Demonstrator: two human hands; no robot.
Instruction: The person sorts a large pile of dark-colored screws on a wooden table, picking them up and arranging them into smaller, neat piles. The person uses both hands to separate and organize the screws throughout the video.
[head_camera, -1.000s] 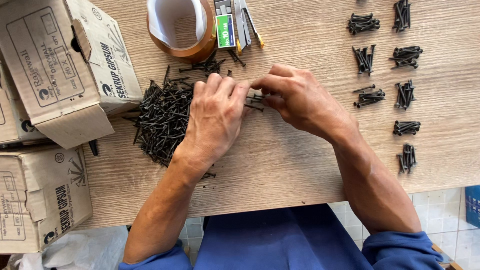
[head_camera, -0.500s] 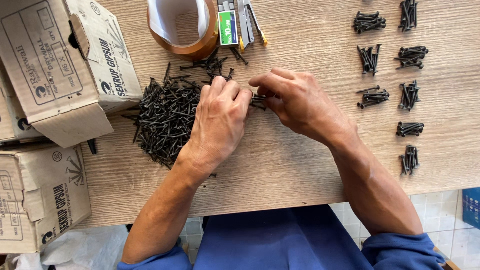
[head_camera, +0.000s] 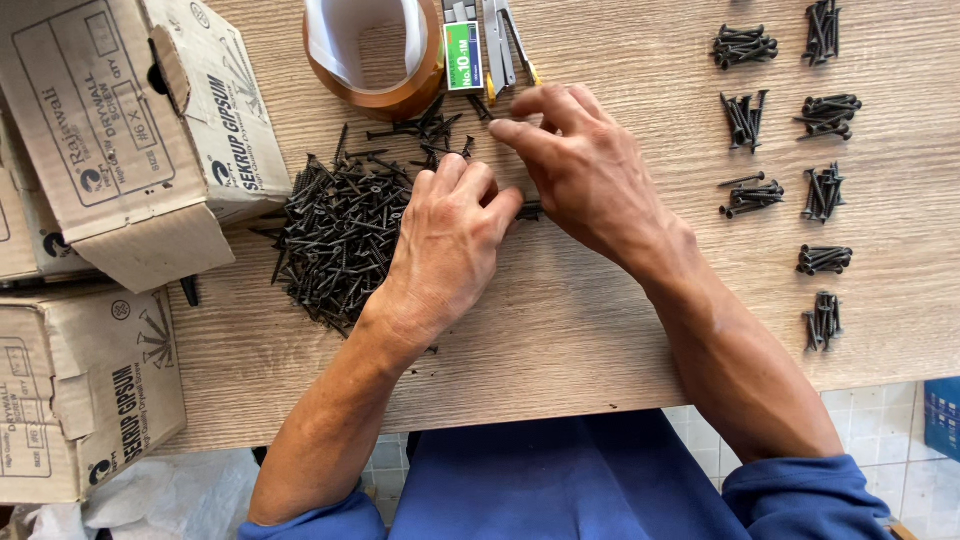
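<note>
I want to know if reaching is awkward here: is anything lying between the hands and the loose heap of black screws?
Nothing visible does. The left hand rests at the heap of screws, and the right hand is beside it.

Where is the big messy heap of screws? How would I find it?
Look at the wooden table. Just right of the open cardboard box, beside the left hand, lies the loose pile of black screws. Unlike the small neat bundles far right, it is one big, tangled heap.
</note>
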